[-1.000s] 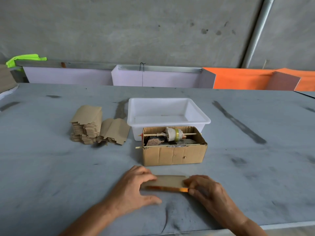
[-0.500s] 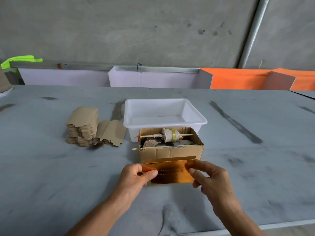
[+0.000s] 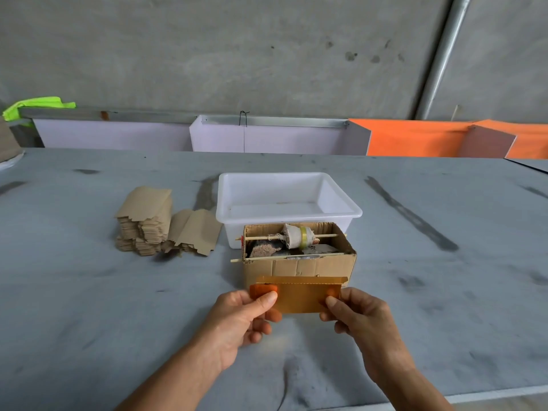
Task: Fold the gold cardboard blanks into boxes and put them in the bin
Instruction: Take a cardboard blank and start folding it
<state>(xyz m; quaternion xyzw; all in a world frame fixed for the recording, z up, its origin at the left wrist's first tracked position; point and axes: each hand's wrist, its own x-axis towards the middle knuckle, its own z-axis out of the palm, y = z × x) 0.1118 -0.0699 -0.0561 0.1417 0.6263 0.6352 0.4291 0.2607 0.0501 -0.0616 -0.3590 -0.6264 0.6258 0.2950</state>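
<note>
I hold one gold cardboard blank (image 3: 299,296) upright above the grey table (image 3: 89,307), its shiny gold face toward me and a narrow flap along its top. My left hand (image 3: 243,318) pinches its left end between thumb and fingers. My right hand (image 3: 355,318) pinches its right end the same way. A stack of flat blanks (image 3: 145,221), brown side up, lies at the left with a few more blanks (image 3: 195,229) leaning beside it. The white plastic bin (image 3: 341,203) stands behind, with nothing visible inside.
A brown cardboard carton (image 3: 299,265) with a tape roll on a stick and scraps inside stands between the held blank and the bin. White and orange panels line the table's far edge. The table's near edge runs just below my forearms.
The blank lay flat on the table under both hands a second ago. I have lifted it and turned its gold face toward me, and now hold it by both ends.
</note>
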